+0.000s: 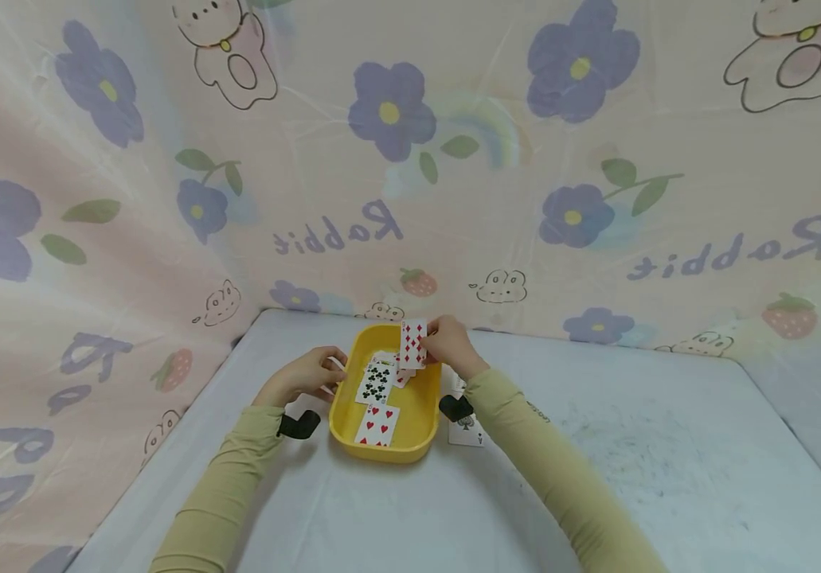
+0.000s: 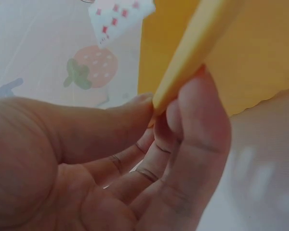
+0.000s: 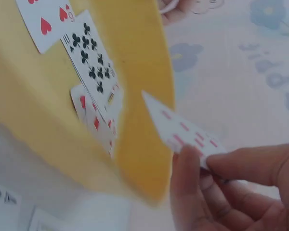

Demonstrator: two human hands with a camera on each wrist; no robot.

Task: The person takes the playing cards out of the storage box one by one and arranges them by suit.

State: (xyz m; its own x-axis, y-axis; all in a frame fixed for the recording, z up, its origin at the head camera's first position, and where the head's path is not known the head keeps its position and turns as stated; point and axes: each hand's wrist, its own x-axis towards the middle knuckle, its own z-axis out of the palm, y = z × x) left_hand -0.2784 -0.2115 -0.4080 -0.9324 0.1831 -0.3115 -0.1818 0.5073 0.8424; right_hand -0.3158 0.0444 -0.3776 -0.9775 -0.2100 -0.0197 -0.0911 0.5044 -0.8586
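A yellow tray (image 1: pixel 385 454) stands on the table with several playing cards inside. My left hand (image 1: pixel 306 374) is at its left side; in the left wrist view the thumb and fingers pinch the rim (image 2: pixel 183 57). My right hand (image 1: pixel 455 347) holds a diamonds playing card (image 1: pixel 412 342) over the tray's far right end, gripped by its edge between thumb and fingers. In the tray lie a clubs card (image 1: pixel 376 383) on top of other cards, and a hearts card (image 1: pixel 377 426) nearer the front. A red-suited card (image 3: pixel 91 115) shows partly from under the clubs card.
An ace of spades (image 1: pixel 465 431) lies on the white table (image 1: pixel 381 525) just right of the tray, with another card partly hidden by the right wrist. Behind the table hangs a patterned cloth (image 1: pixel 467 215) with flowers and rabbits. Dark smudges (image 1: pixel 639 454) mark the table's right side.
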